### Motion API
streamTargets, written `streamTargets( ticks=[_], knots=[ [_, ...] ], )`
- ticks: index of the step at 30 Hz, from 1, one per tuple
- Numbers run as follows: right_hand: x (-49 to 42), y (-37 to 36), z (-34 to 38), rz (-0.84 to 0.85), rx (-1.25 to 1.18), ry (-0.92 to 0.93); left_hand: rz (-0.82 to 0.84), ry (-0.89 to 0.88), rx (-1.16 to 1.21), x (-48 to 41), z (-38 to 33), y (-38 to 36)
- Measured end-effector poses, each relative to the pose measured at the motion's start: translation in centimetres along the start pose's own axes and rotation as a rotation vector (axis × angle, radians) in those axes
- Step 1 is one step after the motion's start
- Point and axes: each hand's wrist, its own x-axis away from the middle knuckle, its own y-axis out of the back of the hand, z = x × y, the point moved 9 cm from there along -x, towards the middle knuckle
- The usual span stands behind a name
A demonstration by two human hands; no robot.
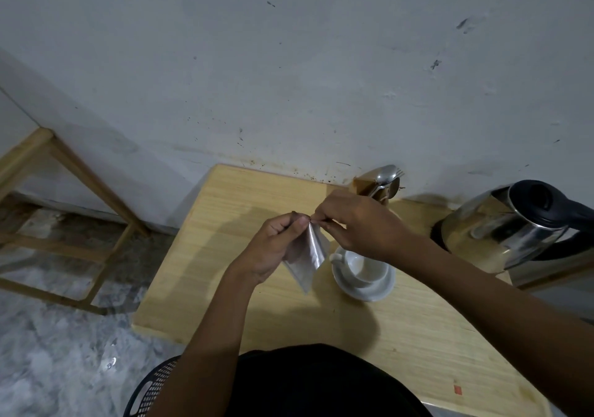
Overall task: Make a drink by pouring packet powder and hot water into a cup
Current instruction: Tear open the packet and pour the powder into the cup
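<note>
A silver foil packet (309, 257) hangs in the air above the wooden table (225, 256), just left of the cup. My left hand (276, 243) pinches its top left corner and my right hand (356, 224) pinches the top edge beside it, fingertips nearly touching. The white cup (366, 267) stands upright on a white saucer (369, 291) under my right wrist; it looks empty inside. A steel electric kettle (501, 227) with a black lid and handle stands at the right.
A wooden holder with spoons and a fork (384, 180) stands against the wall behind my right hand. A wooden frame (64, 191) sits on the floor at the left. A black perforated chair edge (151, 387) shows at the bottom.
</note>
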Motion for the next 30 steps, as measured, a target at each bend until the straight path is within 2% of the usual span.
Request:
streamTargets(
  ticks=[5,8,12,15,25,28,30],
  knots=[
    [1.1,-0.2,0.9,-0.162,0.099,0.087,-0.011,0.027,0.115,-0.1,0.6,-0.1],
    [1.6,-0.6,1.1,-0.208,0.116,0.112,-0.016,0.039,0.064,-0.3,1.4,0.1],
    [2.6,0.4,0.9,-0.278,0.083,0.084,-0.129,0.03,0.095,0.2,1.5,3.3],
    [2.8,0.6,1.1,-0.286,0.077,0.092,-0.07,0.027,-0.009,-0.2,0.6,3.0],
    [4.7,0.9,0.2,-0.34,0.122,0.032,-0.163,0.033,-0.161,-0.7,1.0,4.5],
    [6.1,1.7,-0.8,-0.373,0.094,-0.028,-0.268,0.02,-0.144,-0.1,1.4,6.6],
    [6.9,1.9,-2.5,-0.356,0.052,-0.167,-0.393,0.006,-0.138,0.6,1.3,9.0]
  ],
)
